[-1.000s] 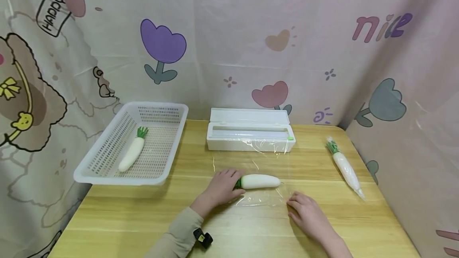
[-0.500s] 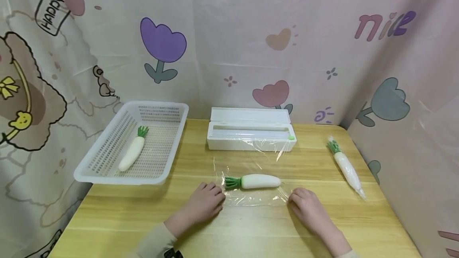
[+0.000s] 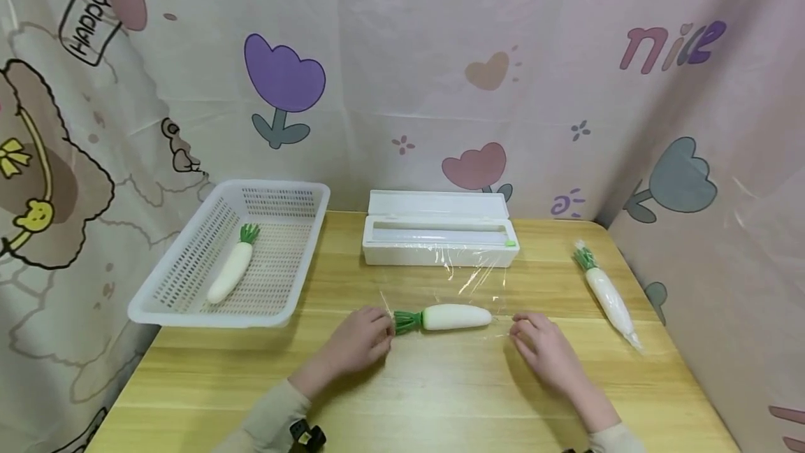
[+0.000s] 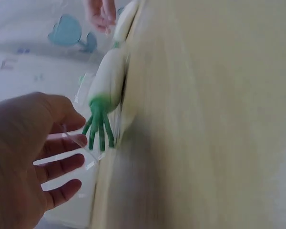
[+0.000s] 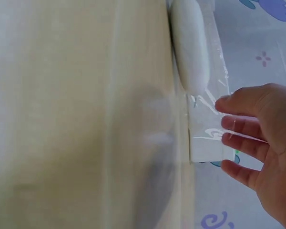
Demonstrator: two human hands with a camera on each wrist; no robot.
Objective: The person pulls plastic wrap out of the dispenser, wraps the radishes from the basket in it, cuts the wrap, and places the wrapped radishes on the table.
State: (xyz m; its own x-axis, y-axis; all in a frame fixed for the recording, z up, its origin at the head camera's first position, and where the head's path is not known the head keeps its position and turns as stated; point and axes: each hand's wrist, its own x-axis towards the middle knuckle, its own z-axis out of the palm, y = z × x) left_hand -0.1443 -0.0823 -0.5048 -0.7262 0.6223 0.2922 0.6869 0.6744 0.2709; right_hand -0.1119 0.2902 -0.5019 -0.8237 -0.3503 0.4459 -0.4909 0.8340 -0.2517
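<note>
A white radish (image 3: 456,317) with green stems lies crosswise on clear cling film (image 3: 453,289) that runs out from the white film box (image 3: 440,254). By the stems, my left hand (image 3: 358,341) pinches the film's near left corner between thumb and forefinger; in the left wrist view the film edge (image 4: 78,142) passes between them, the other fingers spread. Beyond the radish's tip, my right hand (image 3: 546,349) pinches the near right corner. The right wrist view shows its thumb and fingers (image 5: 240,126) at the shiny film. The near edge looks lifted off the table.
A white perforated basket (image 3: 302,257) at the left holds another radish (image 3: 233,271). On the right lies a film-wrapped radish (image 3: 608,299). The box's lid (image 3: 438,204) stands open against the printed curtain (image 3: 390,54) behind the wooden table (image 3: 440,404).
My left hand has let go of the radish's stems and moved to the film's left corner. Both hands have since risen slightly and away from me, lifting the film's near edge toward the radish.
</note>
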